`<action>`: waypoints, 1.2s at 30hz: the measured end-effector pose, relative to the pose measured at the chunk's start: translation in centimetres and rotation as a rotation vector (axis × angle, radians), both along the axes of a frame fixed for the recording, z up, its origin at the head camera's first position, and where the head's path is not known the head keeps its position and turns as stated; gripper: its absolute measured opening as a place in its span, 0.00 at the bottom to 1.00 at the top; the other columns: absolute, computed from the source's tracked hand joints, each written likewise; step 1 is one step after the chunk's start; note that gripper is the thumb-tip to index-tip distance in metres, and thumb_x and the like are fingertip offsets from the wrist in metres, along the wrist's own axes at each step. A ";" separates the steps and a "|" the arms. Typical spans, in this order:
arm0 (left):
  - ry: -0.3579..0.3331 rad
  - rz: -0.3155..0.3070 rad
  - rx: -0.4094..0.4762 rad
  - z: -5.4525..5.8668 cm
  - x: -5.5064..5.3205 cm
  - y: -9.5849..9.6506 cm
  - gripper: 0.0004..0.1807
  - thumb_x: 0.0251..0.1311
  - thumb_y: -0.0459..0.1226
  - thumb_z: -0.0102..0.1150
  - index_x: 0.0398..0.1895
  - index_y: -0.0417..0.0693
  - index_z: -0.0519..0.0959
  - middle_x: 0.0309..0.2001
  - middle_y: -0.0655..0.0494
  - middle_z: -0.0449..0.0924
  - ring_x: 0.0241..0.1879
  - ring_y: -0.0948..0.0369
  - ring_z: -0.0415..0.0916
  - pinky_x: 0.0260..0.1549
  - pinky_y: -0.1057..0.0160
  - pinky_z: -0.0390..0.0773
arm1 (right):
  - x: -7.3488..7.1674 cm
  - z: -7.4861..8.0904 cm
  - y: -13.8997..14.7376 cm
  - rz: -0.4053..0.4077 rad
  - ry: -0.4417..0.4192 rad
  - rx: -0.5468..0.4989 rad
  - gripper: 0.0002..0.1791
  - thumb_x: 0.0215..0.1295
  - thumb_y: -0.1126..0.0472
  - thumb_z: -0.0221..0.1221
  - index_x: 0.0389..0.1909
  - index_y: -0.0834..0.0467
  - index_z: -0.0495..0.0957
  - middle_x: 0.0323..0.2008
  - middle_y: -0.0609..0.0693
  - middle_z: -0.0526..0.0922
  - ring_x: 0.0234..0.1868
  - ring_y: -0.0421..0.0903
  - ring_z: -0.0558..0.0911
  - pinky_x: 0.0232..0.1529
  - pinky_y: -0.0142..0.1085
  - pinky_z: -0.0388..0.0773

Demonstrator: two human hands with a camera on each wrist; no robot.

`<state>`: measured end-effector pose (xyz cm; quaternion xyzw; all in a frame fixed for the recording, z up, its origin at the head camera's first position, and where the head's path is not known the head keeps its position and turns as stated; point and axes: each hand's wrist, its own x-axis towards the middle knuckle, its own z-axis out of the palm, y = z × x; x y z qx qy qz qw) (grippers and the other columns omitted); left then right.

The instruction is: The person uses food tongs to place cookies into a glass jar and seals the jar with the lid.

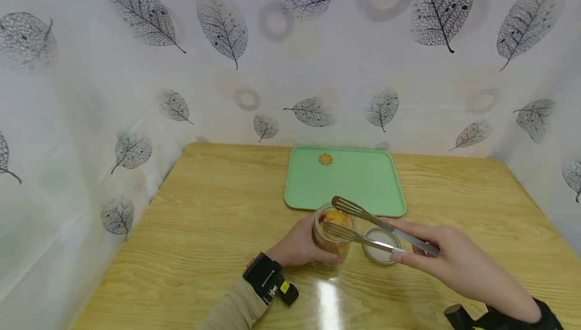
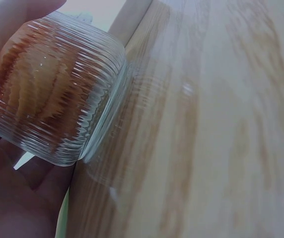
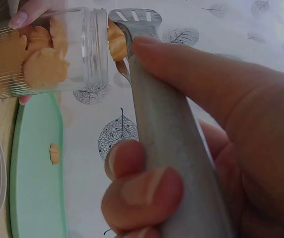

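Note:
My left hand (image 1: pixel 304 244) grips a ribbed glass jar (image 2: pixel 100 54) of flower-shaped cookies (image 3: pixel 45 67), which stands on the table. My right hand (image 1: pixel 447 252) holds metal tongs (image 1: pixel 363 214) with slotted tips, the arms spread apart over the jar's mouth. Between the tips, in the right wrist view, a cookie (image 3: pixel 116 42) shows just beyond the jar's rim; whether both tips touch it I cannot tell. One more cookie (image 1: pixel 325 159) lies on the green tray (image 1: pixel 358 183) behind the jar.
A round lid (image 1: pixel 382 245) lies on the wooden table (image 1: pixel 227 204) to the right of the jar, below the tongs. Behind the table's far edge hangs a pale cloth (image 1: pixel 254 77) printed with leaves.

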<state>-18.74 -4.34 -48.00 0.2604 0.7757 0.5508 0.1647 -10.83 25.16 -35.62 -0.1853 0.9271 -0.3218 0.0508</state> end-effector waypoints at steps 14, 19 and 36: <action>0.020 -0.005 0.014 -0.1 -0.1 0.1 0.49 0.40 0.44 0.84 0.70 0.64 0.69 0.58 0.66 0.80 0.59 0.66 0.76 0.66 0.58 0.73 | -0.1 -0.4 0.0 -0.015 -0.072 -0.012 0.31 0.67 0.45 0.63 0.70 0.47 0.76 0.17 0.37 0.60 0.17 0.32 0.61 0.17 0.30 0.66; 0.029 -0.004 0.020 -0.2 -0.1 0.0 0.49 0.40 0.45 0.84 0.70 0.61 0.69 0.58 0.64 0.81 0.58 0.66 0.77 0.65 0.58 0.74 | -0.1 -0.5 0.0 -0.024 -0.096 -0.006 0.32 0.68 0.45 0.62 0.72 0.47 0.74 0.20 0.38 0.66 0.18 0.32 0.63 0.18 0.31 0.67; 0.066 -0.006 0.022 -0.3 -0.1 0.0 0.43 0.41 0.47 0.83 0.64 0.56 0.73 0.60 0.61 0.77 0.62 0.64 0.73 0.67 0.56 0.72 | -3.3 1.0 -0.3 -0.178 -0.054 -0.046 0.37 0.68 0.43 0.62 0.77 0.47 0.67 0.32 0.55 0.81 0.19 0.41 0.72 0.16 0.35 0.73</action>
